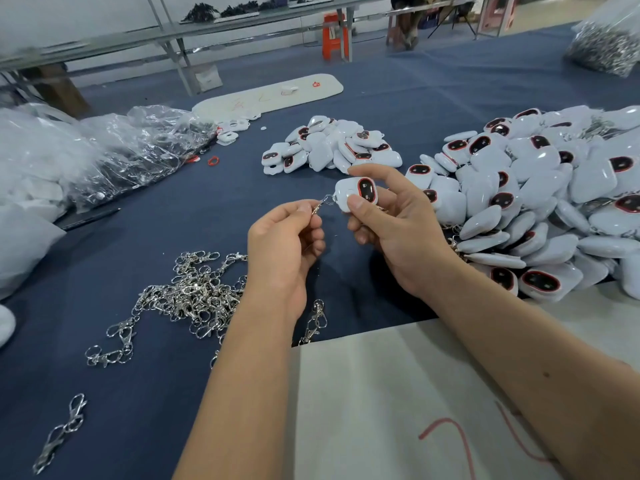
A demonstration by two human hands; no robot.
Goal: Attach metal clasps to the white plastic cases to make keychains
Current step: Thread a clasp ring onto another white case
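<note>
Hands raised, left hand [287, 237] pinching clasp [320, 204], right hand [391, 220] gripping case [356, 194]

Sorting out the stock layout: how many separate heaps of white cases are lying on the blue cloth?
2: a small heap at centre behind the hands, and a big heap on the right, running out of frame. A few loose cases lie by the plastic bags.

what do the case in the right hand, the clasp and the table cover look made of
White case: glossy hard plastic, judging by its smooth highlights, with a dark red-rimmed window.
Clasp: bright silvery metal, shiny like the loose pile of clasps.
Table cover: matte navy fabric, probably; no shine.
</note>
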